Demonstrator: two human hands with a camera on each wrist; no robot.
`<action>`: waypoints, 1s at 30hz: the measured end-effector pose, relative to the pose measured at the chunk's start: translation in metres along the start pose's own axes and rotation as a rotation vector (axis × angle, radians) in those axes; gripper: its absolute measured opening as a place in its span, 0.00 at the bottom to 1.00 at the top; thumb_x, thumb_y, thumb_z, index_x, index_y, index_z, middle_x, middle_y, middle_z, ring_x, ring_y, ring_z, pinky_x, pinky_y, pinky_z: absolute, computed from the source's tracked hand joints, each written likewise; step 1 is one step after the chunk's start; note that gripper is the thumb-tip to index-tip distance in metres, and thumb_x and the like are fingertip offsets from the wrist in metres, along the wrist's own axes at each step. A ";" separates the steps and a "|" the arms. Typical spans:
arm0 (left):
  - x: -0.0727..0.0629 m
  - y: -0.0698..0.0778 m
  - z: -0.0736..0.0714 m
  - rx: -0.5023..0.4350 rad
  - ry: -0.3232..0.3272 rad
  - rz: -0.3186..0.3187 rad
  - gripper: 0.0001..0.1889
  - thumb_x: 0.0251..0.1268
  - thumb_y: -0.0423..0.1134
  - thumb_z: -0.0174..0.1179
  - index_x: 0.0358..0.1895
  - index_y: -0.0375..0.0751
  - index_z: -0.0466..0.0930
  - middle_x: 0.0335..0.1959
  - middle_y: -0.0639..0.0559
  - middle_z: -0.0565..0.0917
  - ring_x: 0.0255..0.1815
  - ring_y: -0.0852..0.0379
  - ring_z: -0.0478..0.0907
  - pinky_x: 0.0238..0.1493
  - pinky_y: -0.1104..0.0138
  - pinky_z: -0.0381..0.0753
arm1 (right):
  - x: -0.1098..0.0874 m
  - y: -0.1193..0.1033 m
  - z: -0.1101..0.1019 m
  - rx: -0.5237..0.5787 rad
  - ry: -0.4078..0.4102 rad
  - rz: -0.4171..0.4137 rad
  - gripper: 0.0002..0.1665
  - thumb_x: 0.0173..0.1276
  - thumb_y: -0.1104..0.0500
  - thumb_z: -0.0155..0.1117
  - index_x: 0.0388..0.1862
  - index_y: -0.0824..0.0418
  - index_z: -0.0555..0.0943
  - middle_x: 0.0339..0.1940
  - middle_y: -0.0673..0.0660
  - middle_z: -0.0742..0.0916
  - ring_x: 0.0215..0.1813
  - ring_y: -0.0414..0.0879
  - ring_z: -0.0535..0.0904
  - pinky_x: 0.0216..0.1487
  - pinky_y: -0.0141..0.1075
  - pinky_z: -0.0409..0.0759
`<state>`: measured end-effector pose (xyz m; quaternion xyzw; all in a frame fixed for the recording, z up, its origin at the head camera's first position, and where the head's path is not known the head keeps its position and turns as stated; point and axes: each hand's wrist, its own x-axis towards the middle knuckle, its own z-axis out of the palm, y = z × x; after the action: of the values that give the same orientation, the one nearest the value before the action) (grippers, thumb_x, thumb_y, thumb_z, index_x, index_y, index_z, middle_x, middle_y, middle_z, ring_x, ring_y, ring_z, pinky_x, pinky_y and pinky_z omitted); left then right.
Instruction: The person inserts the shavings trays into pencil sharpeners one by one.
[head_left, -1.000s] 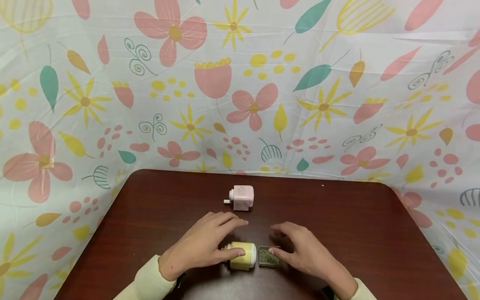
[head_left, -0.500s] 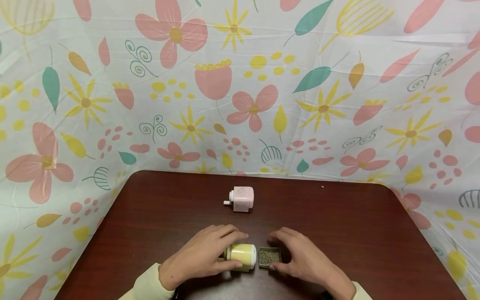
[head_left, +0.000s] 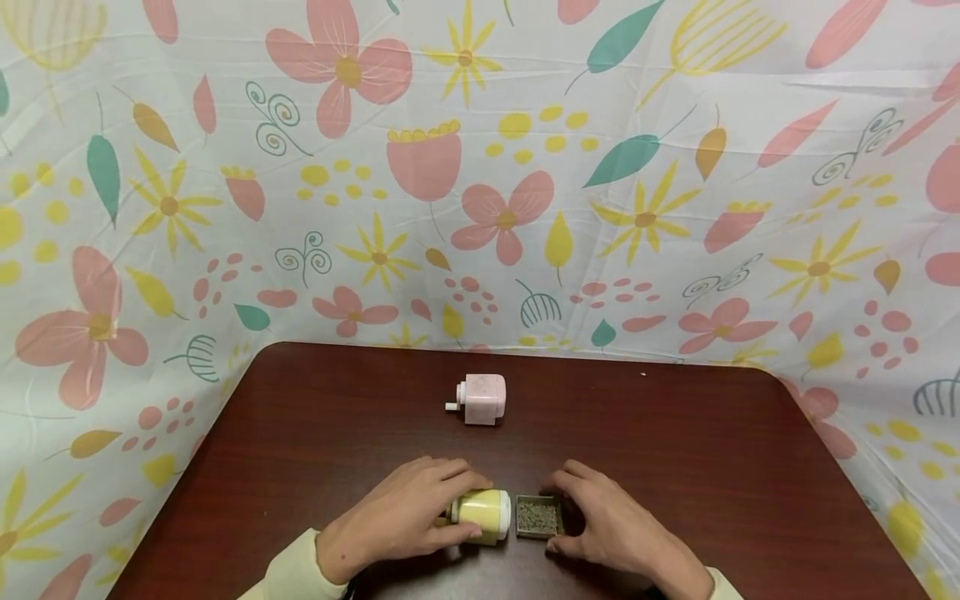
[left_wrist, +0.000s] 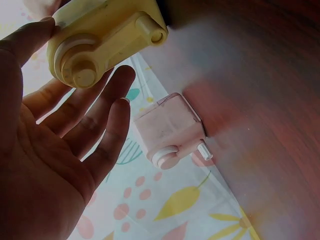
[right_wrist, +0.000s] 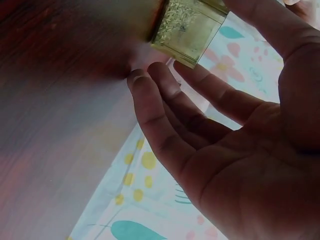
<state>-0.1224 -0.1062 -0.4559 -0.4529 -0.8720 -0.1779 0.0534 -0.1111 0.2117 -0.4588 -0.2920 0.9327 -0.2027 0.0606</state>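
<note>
Closest in, two pale sleeves (head_left: 288, 571) lead to the hands, one on each side of the action. Here's the left hand (head_left: 408, 512), thumb on the near side and fingers on the far side, pinching a yellow hand-crank pencil sharpener (head_left: 483, 514) across its body. On the right, the right hand (head_left: 611, 517) curves the same way, thumb at the near edge and index finger at the far edge, pinching a small clear-walled tray (right_wrist: 197, 45) filled with loose shavings (head_left: 537, 516). The sharpener's white end faces the tray with a narrow gap between them, so they're neighbours, side by side and not touching. The left wrist view gives us the yellow crank handle (left_wrist: 151, 30), sticking out from the end opposite the tray. Further out, past the fingertips and near the middle of the table's width, sits a pink hand-crank pencil sharpener (head_left: 485, 398), its white crank (head_left: 452, 407) pointing toward the person's left, no hand on it. All of this plays out on a dark reddish-brown table (head_left: 675, 450) with rounded far corners. And at the very back, a white cloth (head_left: 375, 192) hangs, bright with pink, yellow and green flowers and leaves.
</note>
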 end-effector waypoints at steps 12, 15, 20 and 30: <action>0.000 0.000 0.002 0.020 0.001 0.002 0.23 0.75 0.62 0.63 0.65 0.57 0.80 0.51 0.66 0.81 0.46 0.69 0.78 0.53 0.65 0.80 | -0.001 0.003 0.003 0.069 0.042 -0.021 0.29 0.53 0.52 0.87 0.50 0.58 0.83 0.40 0.44 0.81 0.39 0.33 0.75 0.39 0.34 0.80; 0.001 0.000 0.001 0.021 0.004 0.005 0.23 0.75 0.62 0.63 0.65 0.57 0.80 0.51 0.66 0.81 0.46 0.69 0.79 0.54 0.64 0.80 | 0.000 0.003 0.003 0.091 0.039 -0.018 0.27 0.53 0.53 0.87 0.48 0.57 0.83 0.38 0.44 0.81 0.37 0.32 0.74 0.37 0.32 0.79; 0.001 0.000 0.001 0.024 0.001 0.007 0.23 0.76 0.62 0.63 0.65 0.57 0.80 0.51 0.66 0.81 0.46 0.69 0.79 0.54 0.64 0.80 | 0.000 0.003 0.004 0.107 0.038 -0.017 0.26 0.53 0.54 0.87 0.47 0.57 0.82 0.36 0.43 0.80 0.36 0.32 0.74 0.36 0.31 0.78; 0.000 -0.001 0.002 0.024 0.000 0.005 0.23 0.76 0.62 0.62 0.66 0.58 0.80 0.51 0.66 0.81 0.46 0.69 0.78 0.55 0.63 0.81 | 0.001 0.002 0.005 0.133 0.036 -0.032 0.25 0.55 0.55 0.87 0.46 0.57 0.82 0.35 0.43 0.80 0.36 0.34 0.74 0.36 0.31 0.77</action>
<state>-0.1230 -0.1054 -0.4581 -0.4543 -0.8730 -0.1674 0.0591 -0.1120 0.2110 -0.4640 -0.2984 0.9133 -0.2706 0.0598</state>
